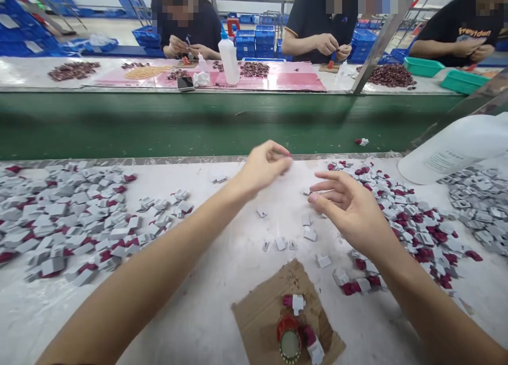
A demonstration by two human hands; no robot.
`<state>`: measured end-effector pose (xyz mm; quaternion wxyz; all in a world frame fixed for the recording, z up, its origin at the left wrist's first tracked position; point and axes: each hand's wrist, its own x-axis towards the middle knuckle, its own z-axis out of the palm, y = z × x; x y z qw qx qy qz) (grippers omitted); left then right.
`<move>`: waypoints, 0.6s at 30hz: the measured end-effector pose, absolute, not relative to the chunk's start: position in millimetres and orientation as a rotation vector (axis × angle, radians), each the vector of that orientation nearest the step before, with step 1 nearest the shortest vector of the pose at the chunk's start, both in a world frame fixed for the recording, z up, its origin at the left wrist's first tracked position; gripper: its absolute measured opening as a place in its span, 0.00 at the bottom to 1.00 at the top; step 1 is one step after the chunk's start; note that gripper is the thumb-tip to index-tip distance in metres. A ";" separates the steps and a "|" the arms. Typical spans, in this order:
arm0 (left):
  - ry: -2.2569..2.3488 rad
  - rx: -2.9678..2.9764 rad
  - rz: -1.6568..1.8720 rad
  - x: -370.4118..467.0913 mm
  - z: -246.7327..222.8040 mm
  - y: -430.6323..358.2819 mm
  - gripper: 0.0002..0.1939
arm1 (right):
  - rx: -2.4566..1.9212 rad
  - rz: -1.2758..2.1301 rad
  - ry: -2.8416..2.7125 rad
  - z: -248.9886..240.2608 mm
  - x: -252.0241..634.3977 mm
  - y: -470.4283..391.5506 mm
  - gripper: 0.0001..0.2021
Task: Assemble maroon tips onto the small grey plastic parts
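Note:
My left hand (266, 166) is stretched over the far middle of the white table, its fingers curled together and blurred; a tiny dark red spot shows at the fingertips, too small to name. To its right, my right hand (343, 203) has its fingers apart, beside a small grey piece (307, 192) near the fingertips. Several loose grey pieces (280, 243) lie below and between the hands. Nearer me, a cardboard piece (257, 307) carries a red cap-like dish (289, 341) and two grey-and-dark-red parts (297, 303).
Piles of grey-and-dark-red parts lie at left (91, 222) and right (420, 222). A white bottle (448, 148) leans at the right, near grey pieces (484, 211). Beyond a green belt (178, 124), three people work at another table.

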<state>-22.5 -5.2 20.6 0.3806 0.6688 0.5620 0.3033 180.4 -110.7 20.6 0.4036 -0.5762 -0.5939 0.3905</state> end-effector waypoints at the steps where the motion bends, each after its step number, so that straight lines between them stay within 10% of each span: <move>1: 1.227 1.516 0.829 -17.9 22.6 -26.8 0.08 | -1.411 0.982 -1.450 19.7 180.8 -117.0 0.23; 9: 0.912 0.942 0.741 -10.7 21.1 -130.0 0.20 | -1.279 0.789 -1.661 12.6 187.2 -168.9 0.06; 18: 1.724 2.214 0.494 -77.6 13.5 -86.1 0.20 | -1.301 1.089 -1.326 4.3 204.1 -212.1 0.03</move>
